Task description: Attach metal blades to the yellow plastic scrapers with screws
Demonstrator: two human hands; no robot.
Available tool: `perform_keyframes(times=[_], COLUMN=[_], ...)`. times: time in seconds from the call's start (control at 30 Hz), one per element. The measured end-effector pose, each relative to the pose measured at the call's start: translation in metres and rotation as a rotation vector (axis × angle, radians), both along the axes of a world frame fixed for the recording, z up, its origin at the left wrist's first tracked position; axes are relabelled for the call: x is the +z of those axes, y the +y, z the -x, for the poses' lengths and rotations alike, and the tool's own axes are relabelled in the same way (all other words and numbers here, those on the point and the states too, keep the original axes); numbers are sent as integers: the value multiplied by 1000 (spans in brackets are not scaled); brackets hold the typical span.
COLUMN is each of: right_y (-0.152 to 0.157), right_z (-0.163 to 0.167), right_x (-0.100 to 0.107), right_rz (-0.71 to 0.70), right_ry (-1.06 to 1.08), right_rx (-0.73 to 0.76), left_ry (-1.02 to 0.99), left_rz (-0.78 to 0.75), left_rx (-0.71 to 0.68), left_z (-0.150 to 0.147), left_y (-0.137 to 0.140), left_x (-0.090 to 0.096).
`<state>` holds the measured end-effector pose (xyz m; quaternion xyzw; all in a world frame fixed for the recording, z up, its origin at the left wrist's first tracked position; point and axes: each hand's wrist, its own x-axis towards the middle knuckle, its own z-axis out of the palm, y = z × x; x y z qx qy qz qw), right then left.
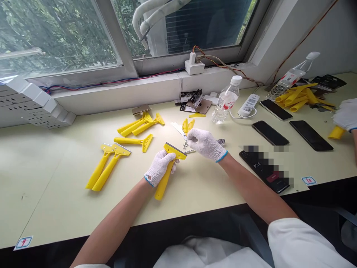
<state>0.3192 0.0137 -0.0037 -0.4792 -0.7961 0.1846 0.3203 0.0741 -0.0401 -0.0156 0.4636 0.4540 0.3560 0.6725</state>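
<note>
My left hand [161, 166], in a white knit glove, is closed round a yellow scraper [164, 182] near its head, the handle pointing down toward the table's front edge. My right hand [203, 143], gloved too, hovers above a small heap of screws [185, 144] with thumb and fingers pinched together; what they hold, if anything, is too small to make out. A screwdriver [221, 142] lies partly hidden under that hand. Just beyond are loose yellow scraper plates [187, 125] and pale blades [178, 130]. Two scrapers with blades [111, 165] lie side by side to the left.
Several yellow scraper handles [136, 126] lie at the back left. A water bottle [226, 100], a power strip [249, 105] and several phones [270, 133] are on the right. Another person's gloved hand [346, 115] is at the far right near a yellow pile [299, 97].
</note>
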Motion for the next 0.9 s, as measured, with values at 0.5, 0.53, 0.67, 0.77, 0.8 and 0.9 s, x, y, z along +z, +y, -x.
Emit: perform_keyframes(times=[0.5, 0.53, 0.67, 0.77, 0.8, 0.9], right_y=[-13, -9, 9, 16, 17, 17], right_z=[6, 2, -12, -16, -16, -13], right_x=[-4, -5, -15, -21, -23, -26], right_rz=[6, 24, 123, 170, 168, 129], right_ry=[4, -13, -164, -214, -216, -223], right_rx=[152, 69, -135, -115, -104, -113], left_ry=[103, 73, 22, 13, 11, 3], left_rz=[-70, -48, 11, 23, 22, 14], left_rx=[26, 25, 29, 41, 46, 58], left_z=[0, 0, 2, 2, 2, 1], left_y=[2, 1, 1, 0, 0, 0], left_x=[-10, -9, -5, -3, -2, -2])
